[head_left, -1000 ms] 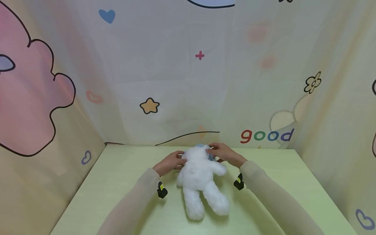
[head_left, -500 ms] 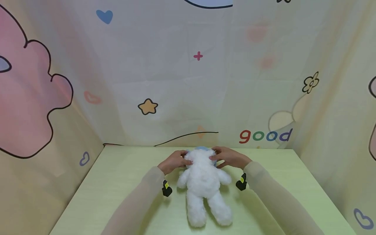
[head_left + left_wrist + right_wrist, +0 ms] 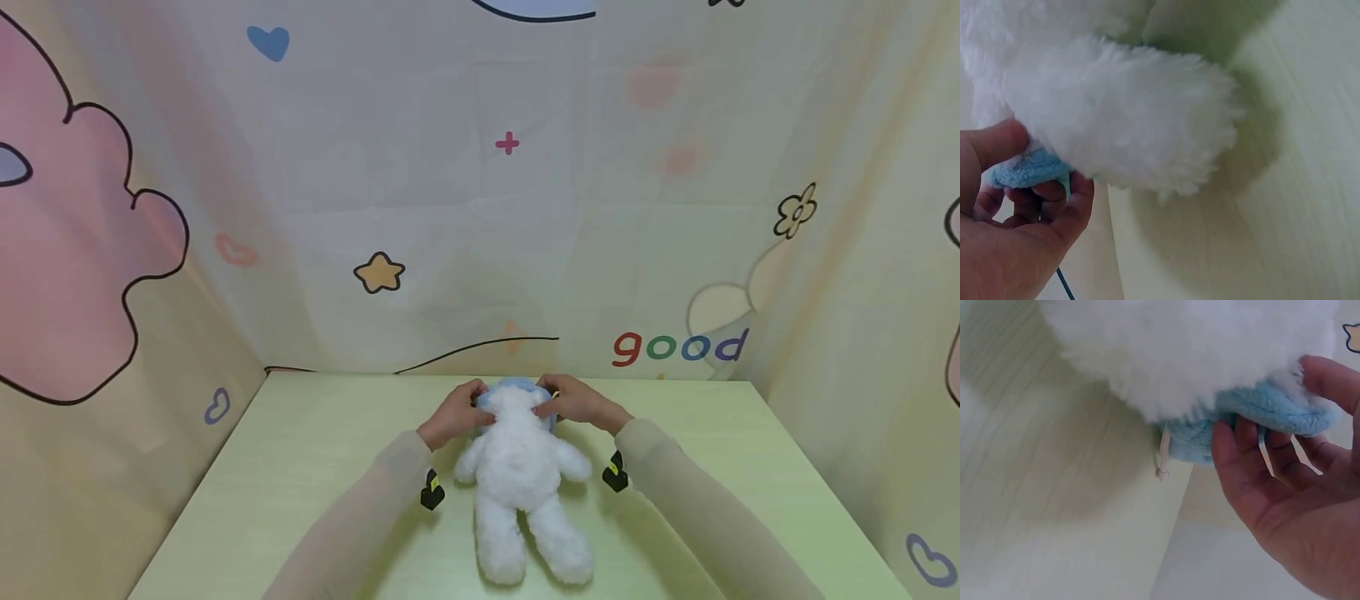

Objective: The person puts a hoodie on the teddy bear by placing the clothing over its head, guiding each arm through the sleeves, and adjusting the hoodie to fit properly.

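A white fluffy plush toy point(image 3: 517, 467) lies stretched out on the table in the head view, its legs toward me. Blue fleecy fabric point(image 3: 517, 384) shows around the top of its head. My left hand point(image 3: 459, 412) is at the left side of the head. In the left wrist view, thumb and fingers pinch a blue flap point(image 3: 1029, 170) there. On the other side my right hand point(image 3: 583, 402) pinches a matching blue flap point(image 3: 1272, 409), thumb above and fingers below. A thin pale cord point(image 3: 1161, 456) hangs near it in the right wrist view. The toy's face is hidden.
The pale green table point(image 3: 330, 467) ends at a printed curtain point(image 3: 450, 192) close behind the toy's head. More curtain stands along both sides. A black wrist device point(image 3: 432, 490) sits at the left sleeve, another black device point(image 3: 615, 472) at the right.
The toy has shifted slightly toward me and right, and lies straighter. Both hands have closed in on the head's sides, and more blue fabric shows on top.
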`<state>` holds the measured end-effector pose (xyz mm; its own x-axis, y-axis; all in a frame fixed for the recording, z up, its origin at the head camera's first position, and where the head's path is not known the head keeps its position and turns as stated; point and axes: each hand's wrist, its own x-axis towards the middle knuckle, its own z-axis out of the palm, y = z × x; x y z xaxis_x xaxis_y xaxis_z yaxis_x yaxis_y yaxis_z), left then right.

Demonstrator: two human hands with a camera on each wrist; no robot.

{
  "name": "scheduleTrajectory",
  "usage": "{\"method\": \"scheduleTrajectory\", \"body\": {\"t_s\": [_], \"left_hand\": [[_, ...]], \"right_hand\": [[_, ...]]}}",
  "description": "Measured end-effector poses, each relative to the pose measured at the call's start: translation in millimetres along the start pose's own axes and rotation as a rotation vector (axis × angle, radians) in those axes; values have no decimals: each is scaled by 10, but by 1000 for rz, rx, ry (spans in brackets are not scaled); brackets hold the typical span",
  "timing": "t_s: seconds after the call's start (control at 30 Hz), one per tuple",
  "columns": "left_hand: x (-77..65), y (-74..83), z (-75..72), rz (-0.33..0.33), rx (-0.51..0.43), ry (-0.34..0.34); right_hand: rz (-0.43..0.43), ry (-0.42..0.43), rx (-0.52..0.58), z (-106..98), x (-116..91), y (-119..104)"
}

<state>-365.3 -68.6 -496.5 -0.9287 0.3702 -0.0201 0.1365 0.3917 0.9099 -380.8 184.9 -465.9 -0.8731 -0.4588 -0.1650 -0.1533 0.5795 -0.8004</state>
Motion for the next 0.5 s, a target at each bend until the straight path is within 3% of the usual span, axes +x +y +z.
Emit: {"method": "scheduleTrajectory", "body": {"t_s": [0.2,0.37,0.5], "left_hand": [[-18,80,70,71,117,64],[10,83,142,168,277,173],[-11,115,185,205,368,218]], "right_hand": [[-128,191,-289,65,-59,-46],[-206,340,-421,175,-86,-73],[-182,425,-488,267,-116,-98]]}}
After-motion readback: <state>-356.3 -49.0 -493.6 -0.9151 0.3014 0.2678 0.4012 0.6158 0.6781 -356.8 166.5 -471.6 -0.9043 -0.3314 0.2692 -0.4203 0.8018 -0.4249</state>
